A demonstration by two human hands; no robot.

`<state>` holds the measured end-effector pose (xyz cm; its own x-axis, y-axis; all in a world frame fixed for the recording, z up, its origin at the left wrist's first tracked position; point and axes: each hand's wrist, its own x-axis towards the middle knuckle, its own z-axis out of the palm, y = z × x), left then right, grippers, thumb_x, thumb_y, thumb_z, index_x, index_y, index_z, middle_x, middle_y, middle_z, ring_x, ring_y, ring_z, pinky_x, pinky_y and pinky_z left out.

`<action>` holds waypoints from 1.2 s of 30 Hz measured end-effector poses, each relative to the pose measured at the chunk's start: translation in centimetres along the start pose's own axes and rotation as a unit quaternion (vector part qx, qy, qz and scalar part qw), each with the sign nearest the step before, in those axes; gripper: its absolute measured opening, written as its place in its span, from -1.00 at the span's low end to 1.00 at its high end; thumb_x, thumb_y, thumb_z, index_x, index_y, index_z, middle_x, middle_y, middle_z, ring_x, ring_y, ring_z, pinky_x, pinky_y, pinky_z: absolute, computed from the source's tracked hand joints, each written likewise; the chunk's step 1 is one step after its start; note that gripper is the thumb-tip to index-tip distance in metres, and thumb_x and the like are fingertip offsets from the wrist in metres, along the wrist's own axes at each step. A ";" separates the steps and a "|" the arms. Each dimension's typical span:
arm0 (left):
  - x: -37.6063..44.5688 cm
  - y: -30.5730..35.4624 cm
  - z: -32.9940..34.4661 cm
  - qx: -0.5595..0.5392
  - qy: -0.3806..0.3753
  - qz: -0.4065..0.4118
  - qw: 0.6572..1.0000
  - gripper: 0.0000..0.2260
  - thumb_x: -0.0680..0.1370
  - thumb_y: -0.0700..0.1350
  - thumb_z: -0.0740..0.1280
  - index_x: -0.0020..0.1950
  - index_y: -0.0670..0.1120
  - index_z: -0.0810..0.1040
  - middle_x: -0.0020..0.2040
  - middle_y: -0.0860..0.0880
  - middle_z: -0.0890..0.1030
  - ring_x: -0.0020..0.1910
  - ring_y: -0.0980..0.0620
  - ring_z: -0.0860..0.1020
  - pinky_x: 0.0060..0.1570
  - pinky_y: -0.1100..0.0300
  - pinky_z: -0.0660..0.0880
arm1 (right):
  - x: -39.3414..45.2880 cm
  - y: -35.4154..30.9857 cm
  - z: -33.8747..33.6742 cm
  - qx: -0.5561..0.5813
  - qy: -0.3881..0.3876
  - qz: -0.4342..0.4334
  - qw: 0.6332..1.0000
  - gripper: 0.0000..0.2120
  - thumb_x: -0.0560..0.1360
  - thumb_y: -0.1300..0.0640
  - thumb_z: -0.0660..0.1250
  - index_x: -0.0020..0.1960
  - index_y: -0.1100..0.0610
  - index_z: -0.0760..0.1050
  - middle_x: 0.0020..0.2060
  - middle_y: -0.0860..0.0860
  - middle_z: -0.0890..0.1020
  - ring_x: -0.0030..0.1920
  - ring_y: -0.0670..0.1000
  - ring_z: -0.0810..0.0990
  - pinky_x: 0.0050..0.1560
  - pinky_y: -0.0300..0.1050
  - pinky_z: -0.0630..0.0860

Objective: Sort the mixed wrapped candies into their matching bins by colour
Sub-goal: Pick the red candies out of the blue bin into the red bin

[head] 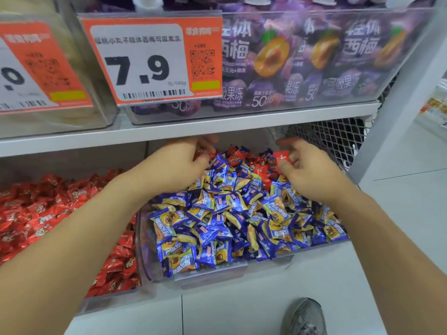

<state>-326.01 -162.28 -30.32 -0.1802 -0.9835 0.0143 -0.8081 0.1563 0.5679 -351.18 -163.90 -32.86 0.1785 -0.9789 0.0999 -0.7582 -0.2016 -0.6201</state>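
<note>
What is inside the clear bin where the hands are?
The clear bin holds mostly blue and yellow candies, with red candies mixed in at the back. The right hand pinches one red candy. Whatever lies under the pile is covered.

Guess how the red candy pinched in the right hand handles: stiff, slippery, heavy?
Likely light: the right hand pinches the red candy with fingertips alone. Its glossy wrapper probably makes it slippery and crinkly. It looks flat, so it is unlikely to roll.
</note>
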 end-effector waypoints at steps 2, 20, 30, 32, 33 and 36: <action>2.1 0.4 0.9 0.022 -0.017 -0.010 1.000 -0.76 0.64 -0.16 0.13 0.19 0.11 0.46 -0.01 0.14 0.57 -0.27 0.22 0.54 -0.29 0.33 0.41 | 0.7 0.5 0.1 -0.018 -0.017 0.010 1.000 -0.78 0.62 0.20 0.20 0.15 -0.04 0.52 -0.28 -0.01 0.59 -0.28 0.08 0.58 -0.40 -0.37 0.36; 7.1 1.6 4.9 0.057 -0.029 -0.010 0.998 -0.72 0.62 0.13 0.17 0.03 -0.04 0.52 -0.06 -0.11 0.64 -0.11 -0.10 0.60 -0.03 -0.01 0.55 | 2.4 0.6 1.1 -0.017 -0.226 0.019 0.974 -0.56 0.36 0.01 0.58 0.16 -0.14 0.50 -0.01 -0.01 0.65 -0.22 -0.04 0.56 -0.09 -0.09 0.52; 7.4 2.7 4.8 0.077 -0.106 0.071 0.989 -0.85 0.56 -0.14 0.25 0.07 -0.17 0.49 -0.13 -0.08 0.58 -0.16 -0.07 0.53 -0.11 0.09 0.48 | 2.5 2.6 0.5 0.167 -0.116 0.032 0.979 -0.78 0.46 0.18 0.50 0.07 0.06 0.54 -0.17 0.02 0.68 -0.26 -0.10 0.64 -0.11 -0.12 0.62; 7.8 2.2 4.8 0.069 -0.120 0.047 0.989 -0.78 0.59 -0.12 0.20 0.05 -0.23 0.53 -0.19 -0.12 0.57 -0.25 -0.07 0.50 -0.18 0.09 0.45 | 2.6 3.1 0.0 0.208 -0.093 0.050 0.972 -0.72 0.48 0.15 0.48 0.16 0.10 0.52 -0.10 0.04 0.69 -0.11 -0.03 0.69 0.06 -0.05 0.62; 7.8 2.1 4.7 0.060 -0.118 0.033 0.991 -0.76 0.61 -0.08 0.17 0.03 -0.22 0.54 -0.21 -0.12 0.54 -0.27 -0.05 0.48 -0.22 0.12 0.41 | 2.6 3.3 -0.2 0.221 -0.080 0.057 0.970 -0.69 0.49 0.13 0.48 0.19 0.10 0.51 -0.06 0.05 0.70 -0.05 0.01 0.69 0.12 -0.01 0.60; 7.8 1.6 4.1 0.069 -0.079 0.006 0.994 -0.73 0.65 0.10 0.15 0.08 -0.05 0.53 -0.08 0.00 0.57 -0.12 -0.01 0.53 -0.07 0.14 0.44 | 2.5 3.2 -0.8 0.263 -0.047 0.061 0.962 -0.69 0.49 0.06 0.46 0.19 0.10 0.51 -0.04 0.02 0.69 -0.04 -0.04 0.68 0.04 -0.12 0.58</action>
<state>-331.01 -169.34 -32.70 -0.2677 -0.9566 -0.1150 -0.8726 0.1900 0.4500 -353.60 -167.00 -33.98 0.1825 -0.9817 -0.0538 -0.3602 -0.0159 -0.9328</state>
